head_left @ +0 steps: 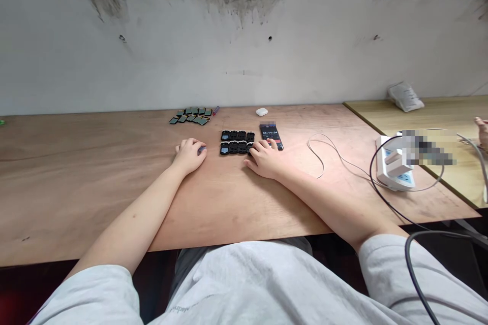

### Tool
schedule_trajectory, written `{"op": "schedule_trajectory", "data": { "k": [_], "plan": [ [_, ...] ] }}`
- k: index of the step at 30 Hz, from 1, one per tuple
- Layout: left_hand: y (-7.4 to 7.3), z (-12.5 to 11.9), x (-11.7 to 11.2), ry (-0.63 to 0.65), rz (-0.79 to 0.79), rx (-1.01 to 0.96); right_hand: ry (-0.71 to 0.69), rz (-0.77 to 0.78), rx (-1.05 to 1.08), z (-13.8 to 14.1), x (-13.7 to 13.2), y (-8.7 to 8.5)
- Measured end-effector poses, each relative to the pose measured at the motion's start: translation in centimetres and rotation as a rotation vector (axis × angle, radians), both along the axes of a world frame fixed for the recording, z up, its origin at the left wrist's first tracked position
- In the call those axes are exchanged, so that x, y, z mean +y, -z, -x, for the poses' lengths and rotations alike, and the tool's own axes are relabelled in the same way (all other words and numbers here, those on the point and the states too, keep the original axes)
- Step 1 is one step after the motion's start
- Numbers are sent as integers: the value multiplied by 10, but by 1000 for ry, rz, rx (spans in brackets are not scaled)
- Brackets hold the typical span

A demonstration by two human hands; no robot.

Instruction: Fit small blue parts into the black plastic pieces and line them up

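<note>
Now, across your table [76, 172], your right hand [265, 158], not your left hand [189, 155], is nearer the black parts [234, 147]: they sit at its 10 o'clock, two rows running 9 to 3. The right bends over the near row's 3 o'clock end, its grip impossible to tell; the left, at the rows' 9 o'clock, curls round a bluish piece [201, 150]

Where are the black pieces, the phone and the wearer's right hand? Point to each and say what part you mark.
Black pieces [234, 148]: head view, on a piece in the nearer row.
Phone [270, 133]: head view, on the lit screen.
Right hand [267, 161]: head view, on the back of the hand.
</note>
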State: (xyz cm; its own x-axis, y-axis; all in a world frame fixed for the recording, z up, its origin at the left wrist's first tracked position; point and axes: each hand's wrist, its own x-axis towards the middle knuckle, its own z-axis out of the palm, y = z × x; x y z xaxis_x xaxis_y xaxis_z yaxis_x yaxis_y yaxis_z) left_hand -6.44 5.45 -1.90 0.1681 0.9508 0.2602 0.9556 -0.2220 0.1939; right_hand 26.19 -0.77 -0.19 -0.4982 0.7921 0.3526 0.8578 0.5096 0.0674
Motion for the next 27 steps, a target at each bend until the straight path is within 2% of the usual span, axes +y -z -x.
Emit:
{"op": "schedule_trajectory", "data": {
  "k": [5, 14, 21, 27],
  "plan": [
    [-1, -1, 0, -7, 12, -10, -8, 73, 12, 1, 1, 0],
    [1, 0, 1, 1, 2, -17, 4, 79, 41, 0, 2, 2],
    [1, 2, 4, -14, 8, -30, 162, 21, 95, 1, 1, -1],
    [-1, 0, 3, -38, 0, -33, 187, -2, 102, 0, 0, -3]
  ]
}}
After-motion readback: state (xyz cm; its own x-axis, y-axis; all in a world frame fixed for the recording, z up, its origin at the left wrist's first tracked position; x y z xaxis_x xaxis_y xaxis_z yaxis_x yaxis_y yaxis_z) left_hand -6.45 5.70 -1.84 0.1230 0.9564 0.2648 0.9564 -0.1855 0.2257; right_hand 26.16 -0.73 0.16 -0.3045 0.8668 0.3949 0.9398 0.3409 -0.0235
